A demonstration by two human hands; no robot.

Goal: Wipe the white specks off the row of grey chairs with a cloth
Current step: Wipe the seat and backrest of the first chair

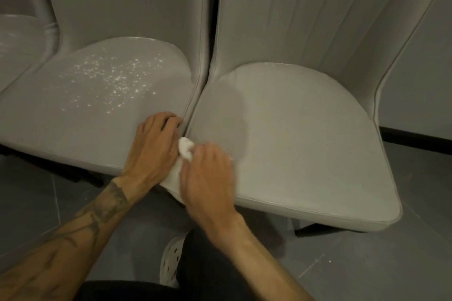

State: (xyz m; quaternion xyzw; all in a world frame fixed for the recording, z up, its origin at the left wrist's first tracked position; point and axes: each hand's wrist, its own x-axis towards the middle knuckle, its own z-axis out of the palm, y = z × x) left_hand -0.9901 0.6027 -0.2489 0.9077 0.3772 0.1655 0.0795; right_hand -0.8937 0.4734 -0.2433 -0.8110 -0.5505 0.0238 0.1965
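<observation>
Two grey chairs stand side by side. The left seat point(73, 115) carries a scatter of white specks point(115, 76) across its middle. The right seat point(305, 142) looks plain grey with no specks that I can see. A white cloth point(184, 150) is bunched at the gap between the two seats, near their front edge. My right hand point(208, 178) grips the cloth on the right seat's left front corner. My left hand point(152, 149) rests on the left seat's right edge, fingers curled over the edge by the gap and touching the cloth.
A third grey seat point(17, 41) with faint specks shows at the far left. Tall grey backrests point(127, 0) rise behind the seats. Dark grey floor tiles point(367, 264) lie below, with my white perforated shoe point(171, 261) and dark trouser leg near the bottom centre.
</observation>
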